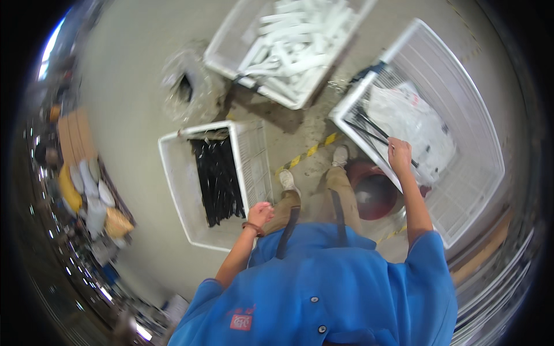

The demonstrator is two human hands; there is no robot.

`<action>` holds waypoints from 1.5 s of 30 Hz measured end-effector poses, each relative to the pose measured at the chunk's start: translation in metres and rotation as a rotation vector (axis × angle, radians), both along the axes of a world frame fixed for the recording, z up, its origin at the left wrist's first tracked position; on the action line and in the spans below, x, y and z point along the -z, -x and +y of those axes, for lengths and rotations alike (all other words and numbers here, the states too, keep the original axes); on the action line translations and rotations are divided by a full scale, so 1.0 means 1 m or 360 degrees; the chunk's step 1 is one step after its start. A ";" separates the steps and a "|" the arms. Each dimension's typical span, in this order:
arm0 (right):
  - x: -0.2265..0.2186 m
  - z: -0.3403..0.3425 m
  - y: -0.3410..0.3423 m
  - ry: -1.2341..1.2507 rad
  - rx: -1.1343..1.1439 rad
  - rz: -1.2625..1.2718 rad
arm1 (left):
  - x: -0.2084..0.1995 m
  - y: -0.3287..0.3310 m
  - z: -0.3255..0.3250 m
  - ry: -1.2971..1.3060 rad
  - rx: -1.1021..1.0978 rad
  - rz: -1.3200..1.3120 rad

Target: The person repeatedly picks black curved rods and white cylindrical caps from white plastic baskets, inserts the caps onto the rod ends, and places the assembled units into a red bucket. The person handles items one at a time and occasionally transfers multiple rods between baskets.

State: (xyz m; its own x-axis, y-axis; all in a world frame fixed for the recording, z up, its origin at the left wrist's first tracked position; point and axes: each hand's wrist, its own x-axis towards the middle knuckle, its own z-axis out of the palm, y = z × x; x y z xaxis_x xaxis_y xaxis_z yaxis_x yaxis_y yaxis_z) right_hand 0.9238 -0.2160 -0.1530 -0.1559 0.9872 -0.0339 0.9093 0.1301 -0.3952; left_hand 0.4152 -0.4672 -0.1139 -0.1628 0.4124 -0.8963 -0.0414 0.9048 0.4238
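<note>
My right hand (pixel 399 154) reaches into the white plastic crate on the right, its fingers closed around a long thin black strip (pixel 369 134). A second dark strip lies close alongside it, over a white plastic bag (pixel 407 112) in that crate. My left hand (pixel 261 214) is at the near right corner of another white crate, its fingers curled in and slightly blurred. Nothing shows in it, and a brown bracelet circles its wrist. Inside this left crate (pixel 178 199) lies a heap of long black strips (pixel 218 181).
A third white crate (pixel 228 43) ahead holds many white pieces (pixel 297 46). Clear plastic wrap (pixel 193 86) lies on the floor beside it. A dark red round object (pixel 372 193) stands by my feet under the right crate (pixel 479 173). Yellow-black tape (pixel 311 151) crosses the floor.
</note>
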 end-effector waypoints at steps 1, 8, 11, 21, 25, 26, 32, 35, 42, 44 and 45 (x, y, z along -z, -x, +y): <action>-0.012 0.001 0.037 -0.0031 0.0013 0.0095 | 0.008 0.006 -0.009 0.0014 -0.0017 -0.0042; -0.039 -0.070 0.362 0.0704 -0.0610 0.0517 | 0.016 0.098 -0.123 -0.0221 -0.0693 -0.0048; -0.029 -0.120 0.489 0.0557 -0.1507 0.0466 | 0.010 0.143 -0.183 -0.0096 -0.1244 0.0015; 0.120 -0.128 0.794 -0.0145 -0.3106 -0.0123 | 0.171 0.221 -0.109 -0.0540 -0.2783 -0.0740; 0.239 -0.124 0.905 -0.0609 -0.3330 -0.0290 | 0.291 0.230 -0.029 -0.0198 -0.3503 -0.0806; 0.264 -0.125 0.927 -0.0718 -0.3389 -0.0346 | 0.319 0.230 -0.014 -0.0158 -0.3654 -0.0822; 0.377 -0.134 0.989 0.0498 -0.3009 -0.1506 | 0.433 0.231 0.013 -0.0056 -0.3921 -0.0770; 0.411 -0.123 0.988 0.0974 -0.2695 -0.1288 | 0.466 0.239 0.019 -0.0320 -0.4145 -0.0772; 0.384 -0.134 0.937 0.0513 -0.2882 -0.1455 | 0.487 0.252 0.014 -0.1343 -0.4580 -0.0993; 0.366 -0.138 0.918 0.0643 -0.2993 -0.1461 | 0.482 0.250 0.015 -0.1601 -0.4560 -0.0940; 0.362 -0.138 0.913 0.0615 -0.2922 -0.1400 | 0.479 0.248 0.016 -0.1481 -0.4617 -0.0947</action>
